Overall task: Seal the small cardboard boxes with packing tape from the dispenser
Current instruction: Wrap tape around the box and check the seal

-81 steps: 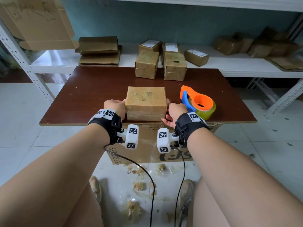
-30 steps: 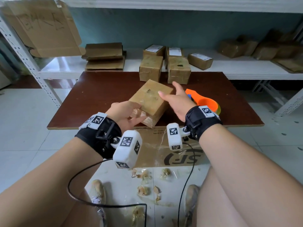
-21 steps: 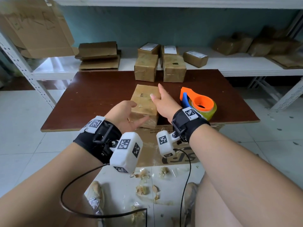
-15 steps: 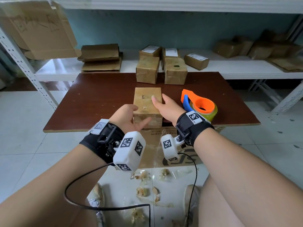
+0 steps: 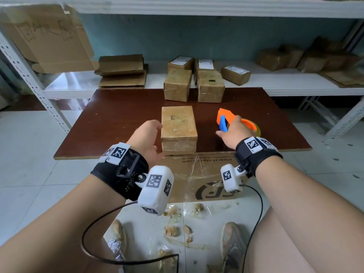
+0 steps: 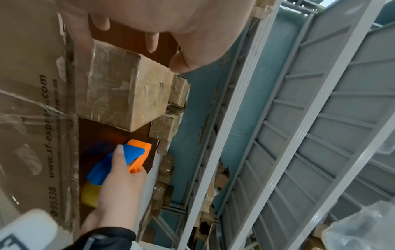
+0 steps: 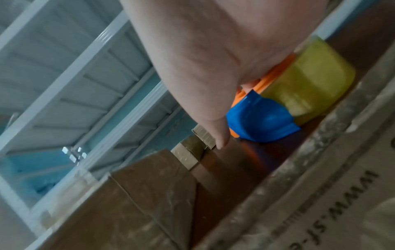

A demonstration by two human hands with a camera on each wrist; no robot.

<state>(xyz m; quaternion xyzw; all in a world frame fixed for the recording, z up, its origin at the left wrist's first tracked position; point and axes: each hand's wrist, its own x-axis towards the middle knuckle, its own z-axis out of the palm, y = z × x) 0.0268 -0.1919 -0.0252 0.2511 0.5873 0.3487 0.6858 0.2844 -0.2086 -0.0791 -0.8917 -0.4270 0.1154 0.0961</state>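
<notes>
We find the small cardboard box (image 5: 178,128) standing between our hands, its long axis running away from us. Our left hand (image 5: 148,138) hovers just beside its left face, fingers loosely spread, holding nothing. Our right hand (image 5: 234,133) lies on the tape dispenser (image 5: 226,119), just right of the box; whether it grips, we cannot tell.

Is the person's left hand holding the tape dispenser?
No, the right hand is on the orange and blue tape dispenser, while the left hand sits beside the cardboard box.

Parcel storeroom: metal shelving (image 5: 295,83), stacked boxes (image 5: 178,84)
</notes>
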